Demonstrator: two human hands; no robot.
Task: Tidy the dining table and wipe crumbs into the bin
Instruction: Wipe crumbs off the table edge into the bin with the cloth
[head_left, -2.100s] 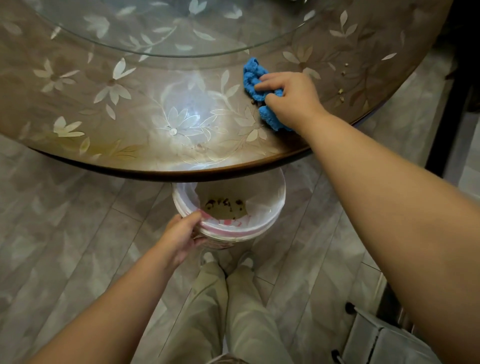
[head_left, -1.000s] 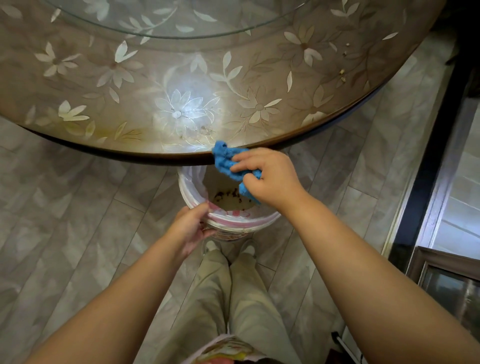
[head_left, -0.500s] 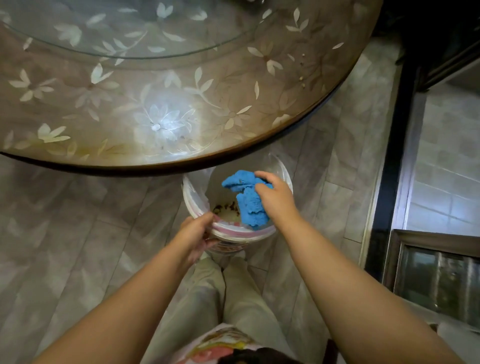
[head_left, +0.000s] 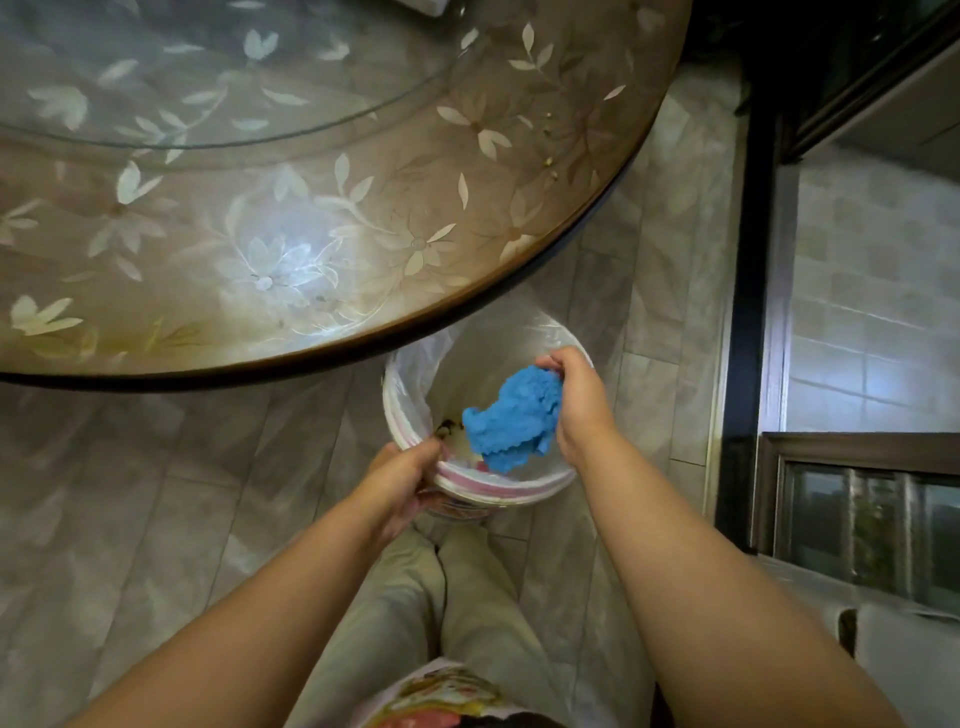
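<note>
A small white bin (head_left: 410, 364) with a clear liner and a pink band sits just below the near edge of the round floral table (head_left: 311, 208). My left hand (head_left: 402, 480) grips the bin's near rim. My right hand (head_left: 576, 405) holds a blue cloth (head_left: 511, 415) that hangs over the bin's opening. Dark crumbs (head_left: 448, 428) lie at the bottom of the bin, partly hidden by the cloth. A few small crumbs (head_left: 548, 161) lie on the table near its right edge.
A glass turntable (head_left: 208, 67) covers the table's centre. Grey tiled floor (head_left: 130, 519) surrounds the bin. A dark door frame (head_left: 748, 312) and a framed glass panel (head_left: 857, 514) stand to the right. My legs (head_left: 441, 597) are right behind the bin.
My right hand dragged the blue cloth across the table to its edge and then over the bin, where the cloth now hangs unfolded. My left hand kept its grip on the bin.
</note>
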